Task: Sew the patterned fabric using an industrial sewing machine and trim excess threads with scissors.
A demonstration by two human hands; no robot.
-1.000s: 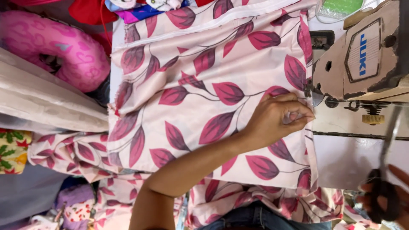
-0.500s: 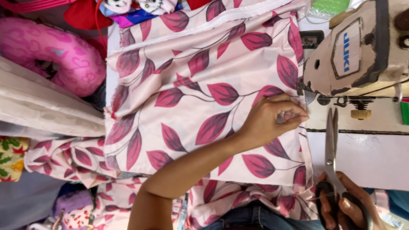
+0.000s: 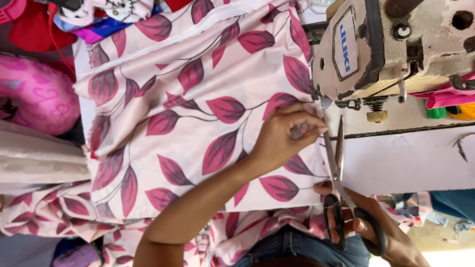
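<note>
- Both hands are at work at the right edge of a pale pink fabric [image 3: 198, 99] printed with dark magenta leaves; it lies spread flat over the sewing table [image 3: 396, 163] and hangs down toward the person's lap.
- Coming in from the lower left, the left forearm runs diagonally up and to the right across the cloth, bare to the elbow.
- At its end the left hand [image 3: 287, 136] lies palm down on the fabric, wrist slightly bent, fingers curled and closed, with the fingertips pinching the cloth's edge just beside the machine's needle area.
- Just right of that hand, the scissors [image 3: 339, 168] stand nearly upright in the view, blades open a little, tips pointing up toward the pinched edge and close to the fingertips.
- Lower right, the right hand [image 3: 376, 227] grips the scissors' dark handles, fingers threaded through the loops and closed around them; the wrist runs off the bottom right corner.
- Above the scissors sits a worn cream-coloured sewing machine [image 3: 386, 49], its head hanging over the fabric's right edge.
- Far left, well apart from both hands, lie a pink cushion [image 3: 34, 99] and a heap of mixed coloured cloth.
- Blue denim [image 3: 292, 247] on the person's lap shows at the bottom, under the hanging fabric.
</note>
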